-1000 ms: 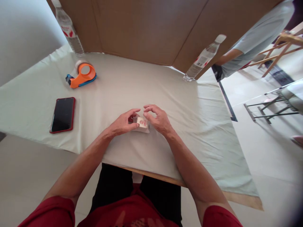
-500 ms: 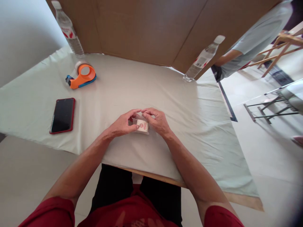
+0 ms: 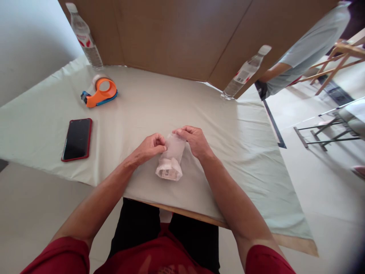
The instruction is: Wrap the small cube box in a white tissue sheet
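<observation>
A small translucent plastic bag [image 3: 170, 160] hangs over the middle of the cloth-covered table [image 3: 134, 114]. A small pale box with red print weighs down its bottom end, close to the cloth. My left hand [image 3: 149, 147] pinches the bag's top edge on the left. My right hand [image 3: 194, 140] pinches the same edge on the right. Both hands are closed on the bag's mouth, a few centimetres apart.
An orange and blue tape dispenser [image 3: 100, 91] and a red-cased phone [image 3: 76, 139] lie to the left. Two water bottles [image 3: 85, 38] [image 3: 245, 72] stand by a brown cardboard wall [image 3: 185, 34]. Another person [image 3: 308, 49] sits at the right, near folding frames.
The box lay on the cloth between my fingers before. Both hands have now lifted the bag by its mouth, so the box hangs lower, nearer to me.
</observation>
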{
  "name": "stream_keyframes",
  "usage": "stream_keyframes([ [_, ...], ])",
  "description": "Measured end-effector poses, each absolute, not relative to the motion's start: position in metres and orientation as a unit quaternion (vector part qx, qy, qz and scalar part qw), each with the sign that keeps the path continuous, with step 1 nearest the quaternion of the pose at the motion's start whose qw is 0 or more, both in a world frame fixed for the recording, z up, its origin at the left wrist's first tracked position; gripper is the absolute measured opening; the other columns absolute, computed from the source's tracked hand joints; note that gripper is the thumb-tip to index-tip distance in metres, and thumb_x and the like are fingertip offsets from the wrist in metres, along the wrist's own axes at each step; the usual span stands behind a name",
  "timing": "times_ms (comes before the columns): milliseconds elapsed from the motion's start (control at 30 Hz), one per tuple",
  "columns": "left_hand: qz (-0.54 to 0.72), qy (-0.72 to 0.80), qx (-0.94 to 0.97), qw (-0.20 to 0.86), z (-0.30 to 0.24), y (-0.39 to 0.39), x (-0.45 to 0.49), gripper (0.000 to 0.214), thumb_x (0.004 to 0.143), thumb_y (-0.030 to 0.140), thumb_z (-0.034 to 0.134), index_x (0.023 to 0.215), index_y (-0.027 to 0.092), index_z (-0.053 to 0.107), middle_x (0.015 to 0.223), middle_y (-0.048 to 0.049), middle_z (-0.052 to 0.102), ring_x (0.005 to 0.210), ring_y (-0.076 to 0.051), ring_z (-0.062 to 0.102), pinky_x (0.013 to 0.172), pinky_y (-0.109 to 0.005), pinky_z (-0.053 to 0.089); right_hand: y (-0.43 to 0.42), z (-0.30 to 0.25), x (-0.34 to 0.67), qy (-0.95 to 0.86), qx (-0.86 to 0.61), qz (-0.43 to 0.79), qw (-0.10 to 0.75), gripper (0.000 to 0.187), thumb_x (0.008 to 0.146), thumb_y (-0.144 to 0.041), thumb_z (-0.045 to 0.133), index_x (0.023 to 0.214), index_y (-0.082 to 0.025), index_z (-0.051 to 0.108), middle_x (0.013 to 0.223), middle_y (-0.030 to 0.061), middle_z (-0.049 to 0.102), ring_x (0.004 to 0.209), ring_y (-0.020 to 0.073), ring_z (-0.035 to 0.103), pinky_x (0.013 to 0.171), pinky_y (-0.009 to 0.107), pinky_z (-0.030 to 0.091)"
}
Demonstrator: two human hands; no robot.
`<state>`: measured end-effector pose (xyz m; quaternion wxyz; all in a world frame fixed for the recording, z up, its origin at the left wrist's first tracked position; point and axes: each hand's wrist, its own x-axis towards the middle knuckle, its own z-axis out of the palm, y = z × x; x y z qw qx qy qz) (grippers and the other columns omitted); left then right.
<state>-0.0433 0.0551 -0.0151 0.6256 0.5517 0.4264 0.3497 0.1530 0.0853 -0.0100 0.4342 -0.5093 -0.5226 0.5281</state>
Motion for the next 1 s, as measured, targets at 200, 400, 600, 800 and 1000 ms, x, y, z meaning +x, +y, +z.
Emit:
stream_keyframes([
  [200,0.330,0.435,0.559,0.624,-0.014,0.053,-0.039,0.015,0.066,0.025,0.063,0.079,0.017,0.061,0.069,0.0030,0.058,0.061,-0.010,0.049,0.058,-0.023,0.035,0.082,-0.016,0.167,-0.483,-0.561,0.443,0.506,0.028,0.078,-0.048,0.066,0.080,-0.021,0.065,0.080,0.0016,0.068,0.069,0.0131,0.060,0.066,0.027,0.047],
  [400,0.348,0.476,0.530,0.610,-0.016,0.054,-0.039,0.022,0.068,0.024,0.063,0.086,0.015,0.072,0.071,0.0013,0.065,0.065,-0.011,0.055,0.066,-0.025,0.044,0.044,-0.006,0.167,-0.613,-0.563,0.363,0.418,0.028,0.084,-0.044,0.063,0.067,-0.022,0.058,0.056,-0.0042,0.051,0.054,0.0116,0.045,0.055,0.027,0.037],
  [600,0.362,0.431,0.513,0.648,-0.022,0.055,-0.044,0.033,0.070,0.027,0.069,0.100,0.015,0.078,0.086,-0.0041,0.075,0.079,-0.015,0.065,0.083,-0.031,0.051,0.034,-0.008,0.146,-0.690,-0.622,0.276,0.247,0.042,0.075,-0.060,0.071,0.068,-0.023,0.053,0.066,-0.0009,0.062,0.060,0.0147,0.051,0.059,0.029,0.035],
  [800,0.400,0.386,0.476,0.682,-0.026,0.057,-0.044,0.032,0.069,0.023,0.072,0.099,0.016,0.080,0.086,-0.0057,0.076,0.084,-0.017,0.068,0.090,-0.036,0.051,0.037,-0.015,0.152,-0.658,-0.559,0.355,0.360,0.028,0.088,-0.041,0.052,0.067,-0.023,0.052,0.062,-0.0026,0.052,0.062,0.0144,0.046,0.061,0.028,0.037],
  [1000,0.455,0.418,0.435,0.655,-0.023,0.060,-0.044,0.030,0.066,0.029,0.070,0.093,0.015,0.076,0.088,-0.0058,0.073,0.078,-0.016,0.064,0.082,-0.034,0.052,0.042,-0.024,0.165,-0.482,-0.542,0.466,0.506,0.023,0.082,-0.041,0.057,0.068,-0.023,0.053,0.069,0.0000,0.060,0.068,0.0165,0.055,0.070,0.030,0.048],
])
